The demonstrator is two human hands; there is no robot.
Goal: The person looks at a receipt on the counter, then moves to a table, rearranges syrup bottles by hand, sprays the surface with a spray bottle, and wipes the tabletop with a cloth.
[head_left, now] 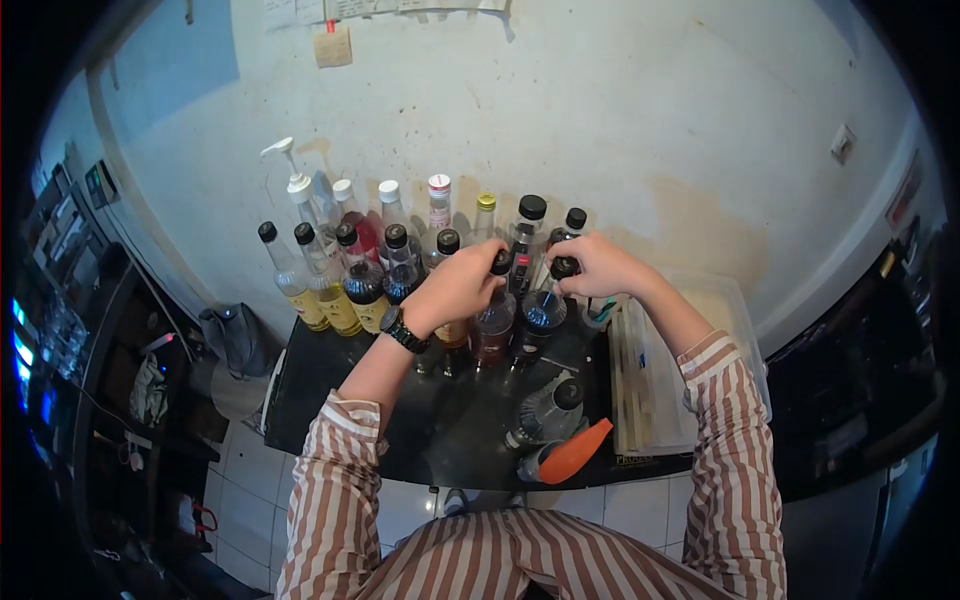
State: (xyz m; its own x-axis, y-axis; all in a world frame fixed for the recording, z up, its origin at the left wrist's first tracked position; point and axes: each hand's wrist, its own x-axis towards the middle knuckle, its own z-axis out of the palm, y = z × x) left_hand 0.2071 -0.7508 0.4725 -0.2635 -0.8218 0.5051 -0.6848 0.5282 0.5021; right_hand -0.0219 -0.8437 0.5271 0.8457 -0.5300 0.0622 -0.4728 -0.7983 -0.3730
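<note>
My left hand (458,286), with a dark watch on its wrist, is closed around the black-capped neck of a bottle (493,328) holding dark reddish liquid. Just to its right, my right hand (600,264) pinches the black cap (565,267) of another bottle (541,314), which looks dark inside. Both bottles stand on the black table (430,430), close together. Behind them rises a taller clear bottle (523,235) with a wide black cap. My fingers partly hide both caps.
Several labelled bottles (341,308) line the table's left and back. A white pump bottle (298,188) stands behind them. Nearer me are a clear bottle (545,412) with a black cap and an orange-topped object (575,452). A translucent plastic bin (690,420) sits at right, against the wall side.
</note>
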